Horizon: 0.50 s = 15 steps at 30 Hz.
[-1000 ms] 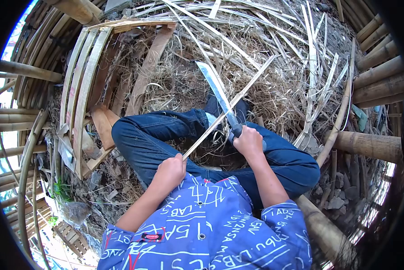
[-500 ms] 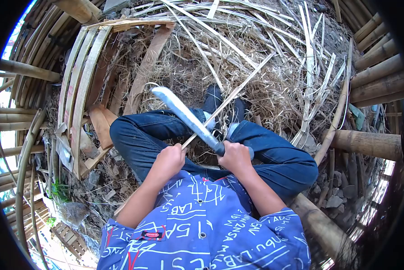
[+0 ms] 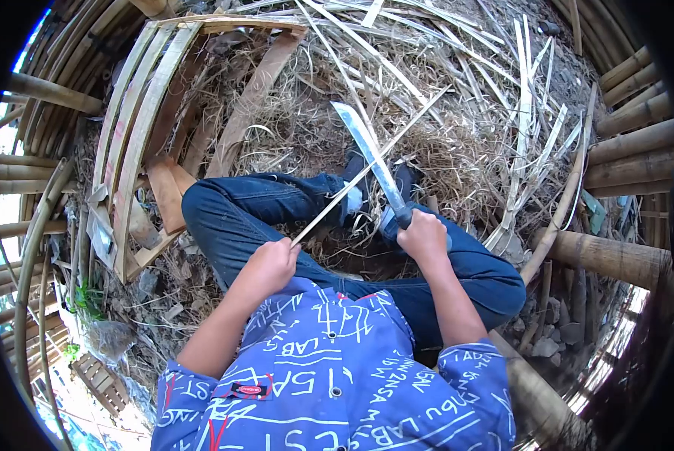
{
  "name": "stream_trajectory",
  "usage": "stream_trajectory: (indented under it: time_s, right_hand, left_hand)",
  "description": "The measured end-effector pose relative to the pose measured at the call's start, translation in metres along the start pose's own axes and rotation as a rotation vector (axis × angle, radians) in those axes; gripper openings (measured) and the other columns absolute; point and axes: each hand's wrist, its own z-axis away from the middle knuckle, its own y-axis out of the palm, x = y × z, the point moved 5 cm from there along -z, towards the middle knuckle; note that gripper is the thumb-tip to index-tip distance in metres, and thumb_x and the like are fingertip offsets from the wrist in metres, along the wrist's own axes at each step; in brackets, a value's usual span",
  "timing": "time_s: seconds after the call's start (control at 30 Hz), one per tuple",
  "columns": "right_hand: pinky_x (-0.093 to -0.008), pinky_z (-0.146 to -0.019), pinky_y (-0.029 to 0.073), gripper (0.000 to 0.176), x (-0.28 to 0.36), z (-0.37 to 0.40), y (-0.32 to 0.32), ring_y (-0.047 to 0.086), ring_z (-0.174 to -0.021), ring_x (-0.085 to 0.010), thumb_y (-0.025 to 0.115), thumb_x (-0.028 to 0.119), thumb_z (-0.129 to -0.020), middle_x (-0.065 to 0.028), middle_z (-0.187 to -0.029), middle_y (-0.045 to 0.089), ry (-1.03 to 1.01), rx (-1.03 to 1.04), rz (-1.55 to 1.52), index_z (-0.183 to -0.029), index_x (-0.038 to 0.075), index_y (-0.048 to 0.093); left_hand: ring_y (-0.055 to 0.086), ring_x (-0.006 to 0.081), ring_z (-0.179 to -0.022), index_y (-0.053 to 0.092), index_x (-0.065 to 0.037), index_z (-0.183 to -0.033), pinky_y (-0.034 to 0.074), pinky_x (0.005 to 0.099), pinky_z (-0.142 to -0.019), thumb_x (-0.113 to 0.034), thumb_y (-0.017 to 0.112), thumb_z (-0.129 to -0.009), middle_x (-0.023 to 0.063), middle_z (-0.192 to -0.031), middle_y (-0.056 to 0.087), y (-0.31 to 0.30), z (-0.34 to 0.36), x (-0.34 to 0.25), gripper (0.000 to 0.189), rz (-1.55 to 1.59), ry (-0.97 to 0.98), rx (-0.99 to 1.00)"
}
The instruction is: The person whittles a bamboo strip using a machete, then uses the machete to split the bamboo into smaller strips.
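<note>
Far shavings (image 3: 299, 113) are lying tangled; left fingers (image 3: 283, 255) are clasping a strip's (image 3: 341, 197) hidden near end, right fingers (image 3: 421, 225) a knife (image 3: 366, 143).

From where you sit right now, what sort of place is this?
Probably a rough, semi-open bamboo-working spot: round tan bamboo poles line both sides, curly straw-coloured shavings litter the ground, and the right hand holds a long steel-bladed knife with a dark handle.

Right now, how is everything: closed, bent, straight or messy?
Left hand: closed on the strip.
Right hand: closed on the knife.
Knife: blade bare, crossing the strip.
Strip: held slanting, nearly straight.
Legs: bent, knees apart.
Shavings: curly, loose, scattered.
Slats: spaced apart.
</note>
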Motion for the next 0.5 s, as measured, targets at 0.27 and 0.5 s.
stream_trajectory:
  time_s: [0.27,0.5]
  right_hand:
    - [-0.0472,-0.073,0.055,0.028,0.0,0.011,0.003,0.068,-0.078,-0.0402,0.072,0.023,-0.072,-0.0238,-0.081,0.068,0.017,0.001,-0.027,-0.085,-0.001,0.064]
    - [-0.0462,-0.071,0.057,0.028,-0.001,0.019,0.008,0.069,-0.077,-0.0389,0.072,0.022,-0.074,-0.0232,-0.081,0.068,0.068,-0.002,-0.009,-0.086,-0.001,0.063]
  left_hand:
    - [0.058,0.0502,-0.079,0.057,0.005,-0.081,0.045,0.0549,-0.069,-0.023,0.051,-0.096,0.0315,-0.076,0.06,0.007,-0.001,0.001,0.032,-0.007,-0.01,-0.008]
    - [0.06,0.0489,-0.081,0.058,0.007,-0.08,0.047,0.0535,-0.073,-0.023,0.052,-0.095,0.0318,-0.078,0.061,0.017,-0.001,-0.006,0.033,0.01,0.022,-0.008]
